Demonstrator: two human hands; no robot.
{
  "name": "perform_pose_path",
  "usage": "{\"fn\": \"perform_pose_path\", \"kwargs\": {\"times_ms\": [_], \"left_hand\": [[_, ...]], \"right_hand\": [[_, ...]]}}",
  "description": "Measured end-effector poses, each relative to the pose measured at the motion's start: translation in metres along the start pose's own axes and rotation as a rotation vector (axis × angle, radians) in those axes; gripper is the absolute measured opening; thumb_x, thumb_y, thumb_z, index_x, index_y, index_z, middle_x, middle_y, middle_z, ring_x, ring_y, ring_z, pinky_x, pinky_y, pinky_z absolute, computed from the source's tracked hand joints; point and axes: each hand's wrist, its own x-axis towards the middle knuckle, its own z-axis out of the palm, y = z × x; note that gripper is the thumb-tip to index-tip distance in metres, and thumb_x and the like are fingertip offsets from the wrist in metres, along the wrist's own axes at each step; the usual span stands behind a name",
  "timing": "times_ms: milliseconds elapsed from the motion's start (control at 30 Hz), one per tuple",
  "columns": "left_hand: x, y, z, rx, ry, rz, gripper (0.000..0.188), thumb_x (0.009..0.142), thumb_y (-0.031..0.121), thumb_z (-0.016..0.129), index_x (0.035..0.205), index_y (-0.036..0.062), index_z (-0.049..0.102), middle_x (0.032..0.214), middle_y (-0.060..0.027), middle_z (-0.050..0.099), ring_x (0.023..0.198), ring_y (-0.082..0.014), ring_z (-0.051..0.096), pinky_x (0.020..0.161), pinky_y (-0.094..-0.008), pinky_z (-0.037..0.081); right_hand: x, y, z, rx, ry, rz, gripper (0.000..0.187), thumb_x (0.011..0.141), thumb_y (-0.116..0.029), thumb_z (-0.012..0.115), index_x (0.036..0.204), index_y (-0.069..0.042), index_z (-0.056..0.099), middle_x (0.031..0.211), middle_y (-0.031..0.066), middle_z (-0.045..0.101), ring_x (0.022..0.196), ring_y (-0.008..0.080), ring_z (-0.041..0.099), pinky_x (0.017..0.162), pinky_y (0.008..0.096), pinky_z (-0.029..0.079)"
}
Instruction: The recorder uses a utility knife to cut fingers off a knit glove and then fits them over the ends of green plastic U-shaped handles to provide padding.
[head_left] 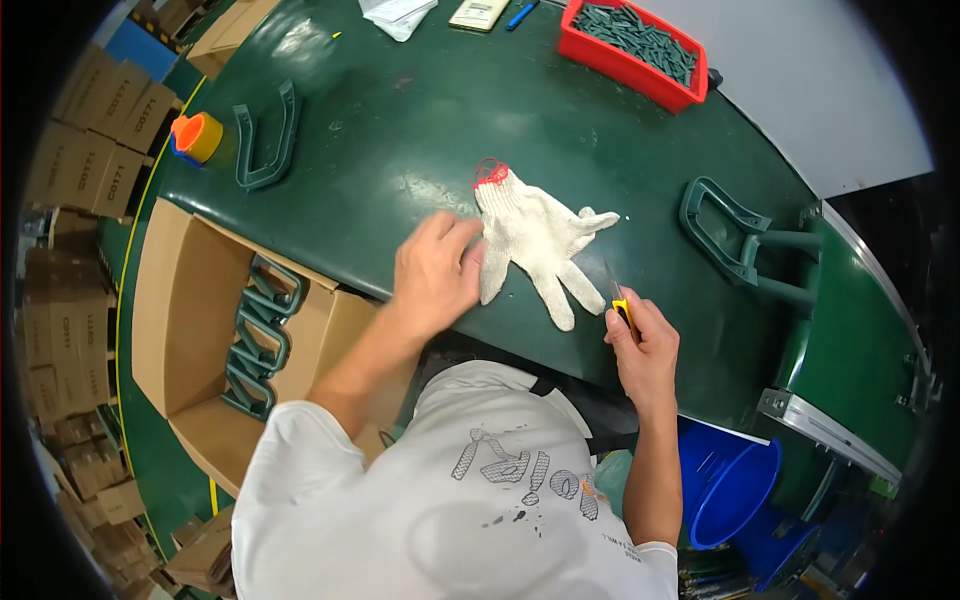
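Observation:
A white knitted glove with a red-edged cuff lies flat on the green tabletop, its fingers spread. At its left edge is my left hand, thumb and forefinger bent and a little apart; nothing shows between them. My right hand grips a yellow-and-black utility knife to the right of the glove's fingertips. The knife's thin blade is out and points away from me, up and slightly left. Most of the handle is hidden in my fist.
An open cardboard box at left holds several green plastic handles. More such handles rest at the table's left and right. A red bin of small green parts stands far right, an orange tape roll far left, a blue bucket below.

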Motion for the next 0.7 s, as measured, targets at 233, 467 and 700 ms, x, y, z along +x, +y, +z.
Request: {"fn": "perform_pose_path", "kwargs": {"times_ms": [233, 467, 700], "left_hand": [[-0.045, 0.013, 0.041, 0.076, 0.073, -0.081, 0.017, 0.068, 0.007, 0.075, 0.082, 0.003, 0.065, 0.079, -0.0083, 0.055, 0.072, -0.0266, 0.057, 0.06, -0.0364, 0.048], [-0.062, 0.005, 0.028, 0.088, 0.201, -0.142, 0.014, 0.063, -0.001, 0.074, 0.075, 0.0002, 0.065, 0.09, -0.0114, 0.059, 0.072, -0.0243, 0.057, 0.06, -0.0354, 0.049], [-0.1, 0.014, 0.009, 0.055, 0.258, -0.404, 0.014, 0.062, 0.0, 0.076, 0.07, -0.0012, 0.065, 0.093, -0.0147, 0.059, 0.069, -0.0252, 0.059, 0.061, -0.0354, 0.049]], "right_hand": [[0.04, -0.035, 0.023, -0.179, -0.274, -0.286, 0.024, 0.09, -0.013, 0.057, 0.111, -0.001, 0.061, 0.086, 0.0165, 0.06, 0.071, 0.035, 0.06, 0.065, 0.0407, 0.048], [0.059, -0.035, 0.07, -0.255, -0.582, -0.345, 0.024, 0.088, -0.013, 0.057, 0.108, 0.0, 0.061, 0.078, 0.0206, 0.061, 0.071, 0.0378, 0.062, 0.064, 0.0449, 0.049], [0.045, -0.033, 0.089, -0.282, -0.519, -0.461, 0.023, 0.084, -0.011, 0.06, 0.104, 0.0, 0.064, 0.075, 0.018, 0.063, 0.061, 0.0358, 0.061, 0.057, 0.0415, 0.05]]}}
